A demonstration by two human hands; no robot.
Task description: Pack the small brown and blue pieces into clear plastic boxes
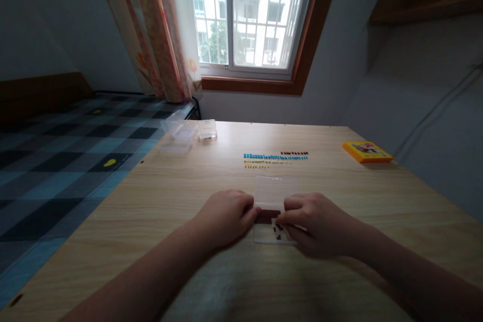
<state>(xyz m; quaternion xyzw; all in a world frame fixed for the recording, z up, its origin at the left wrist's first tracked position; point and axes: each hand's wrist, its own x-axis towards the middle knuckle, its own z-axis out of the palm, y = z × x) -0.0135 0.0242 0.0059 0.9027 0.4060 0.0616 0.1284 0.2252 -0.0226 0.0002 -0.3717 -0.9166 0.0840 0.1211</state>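
A clear plastic box (pixel 264 239) lies on the table with its transparent lid (pixel 275 188) folded back. Inside, dark brown pieces (pixel 267 215) are packed in neat rows, and several loose brown bits (pixel 278 234) are scattered nearer me. My left hand (pixel 230 214) grips the box's left side, its fingers curled and the thumb by the rows. Over the right part of the box is my right hand (pixel 315 221), thumb and forefinger pinched together beside the rows' right end. Whatever is between those fingertips is too small to make out.
Beyond the box, small blue pieces (pixel 264 156), yellow pieces (pixel 249 166) and dark pieces (pixel 294 153) stand in lines on the wooden table (pixel 169 201). Clear containers (pixel 179 136) sit at the back left. An orange-yellow box (pixel 368 152) lies at the right edge.
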